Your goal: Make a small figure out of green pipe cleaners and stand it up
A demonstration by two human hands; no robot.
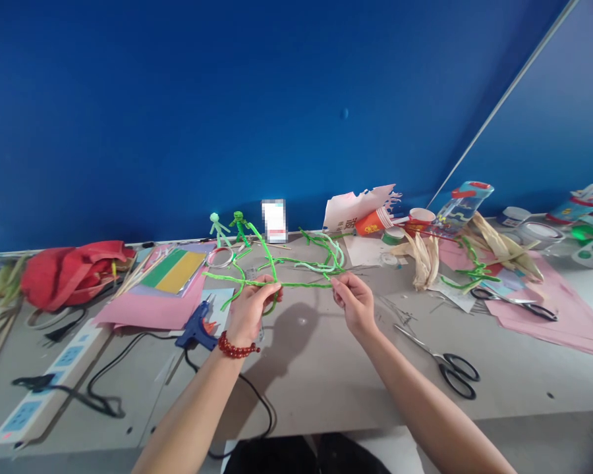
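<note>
My left hand (pixel 250 309) and my right hand (pixel 356 303) hold a long green pipe cleaner (pixel 301 284) stretched between them above the grey table (pixel 306 375). The left fingers wrap around its twisted strands, and the right fingertips pinch its end. More loops of the green and pale pipe cleaner (pixel 321 260) trail behind, toward the wall. A red bead bracelet (pixel 238 345) circles my left wrist. Two small green pipe-cleaner figures (pixel 230 229) stand beyond my left hand.
A blue hot glue gun (pixel 197 329) lies near my left hand, its black cord trailing forward. Black-handled scissors (pixel 449 368) lie right of my right forearm. Dried corn husks (pixel 422 260), pink paper (pixel 151 313), a red bag (pixel 74 273), paper cups (pixel 373 222) and a power strip (pixel 44 388) surround them.
</note>
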